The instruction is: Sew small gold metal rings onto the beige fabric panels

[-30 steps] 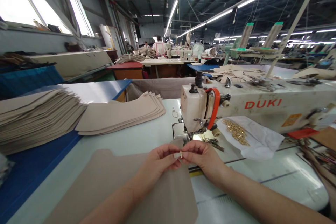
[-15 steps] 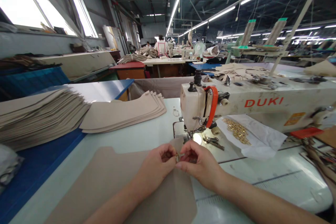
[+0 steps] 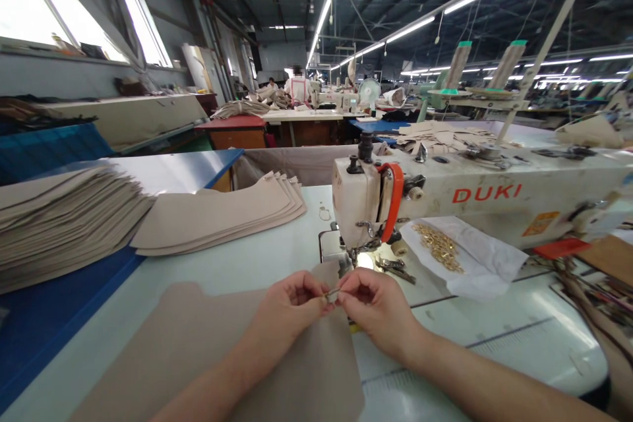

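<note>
Between the fingertips of both my hands is a small, thin strip-like piece (image 3: 332,294), too small to name with certainty. My left hand (image 3: 289,306) pinches its left end between thumb and fingers. The right end is pinched by my right hand (image 3: 380,303). Both hands are just above a large beige fabric panel (image 3: 212,330) lying on the table, in front of the sewing machine's (image 3: 357,204) needle area. Small gold metal pieces (image 3: 440,247) lie on a white sheet (image 3: 499,260) under the machine arm. A metal tool (image 3: 397,268) rests near the needle plate.
A fan of cut beige panels (image 3: 217,217) lies behind on the left, beside a taller stack (image 3: 64,224) on a blue-edged table (image 3: 84,316). Thread cones (image 3: 457,66) stand at the back right. A person (image 3: 298,89) sits at another machine farther off.
The small piece now shows stretched slightly between my fingertips, and my hands are a little farther apart at the pinch. The whole view has shifted slightly.
</note>
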A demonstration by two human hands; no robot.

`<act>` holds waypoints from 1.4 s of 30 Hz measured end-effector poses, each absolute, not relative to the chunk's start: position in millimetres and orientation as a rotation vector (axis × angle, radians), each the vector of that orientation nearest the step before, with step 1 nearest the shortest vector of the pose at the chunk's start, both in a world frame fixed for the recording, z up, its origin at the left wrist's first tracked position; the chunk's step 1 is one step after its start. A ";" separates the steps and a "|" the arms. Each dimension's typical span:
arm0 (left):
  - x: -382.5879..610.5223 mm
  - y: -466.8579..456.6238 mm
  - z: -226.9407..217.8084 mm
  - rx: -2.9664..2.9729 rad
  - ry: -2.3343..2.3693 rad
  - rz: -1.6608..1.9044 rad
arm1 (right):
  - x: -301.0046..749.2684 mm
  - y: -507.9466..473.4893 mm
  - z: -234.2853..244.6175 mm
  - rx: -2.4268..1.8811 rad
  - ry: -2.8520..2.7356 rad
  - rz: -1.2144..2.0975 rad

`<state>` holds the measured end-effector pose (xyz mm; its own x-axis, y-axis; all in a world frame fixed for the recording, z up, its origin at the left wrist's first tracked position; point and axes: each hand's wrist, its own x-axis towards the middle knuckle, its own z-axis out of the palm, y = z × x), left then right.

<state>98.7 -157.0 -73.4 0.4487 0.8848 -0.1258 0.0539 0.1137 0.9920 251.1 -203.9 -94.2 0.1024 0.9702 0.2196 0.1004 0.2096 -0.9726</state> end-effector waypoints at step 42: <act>79.8 -177.2 -96.7 2.454 1.098 0.614 | 264.0 -187.2 -84.5 -1.538 -1.293 1.313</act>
<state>79.8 -177.2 -96.7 0.5991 0.7660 0.2330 0.5993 -0.6220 0.5039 264.0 -187.2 -84.5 -0.0246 0.9691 -0.2454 0.2306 -0.2334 -0.9447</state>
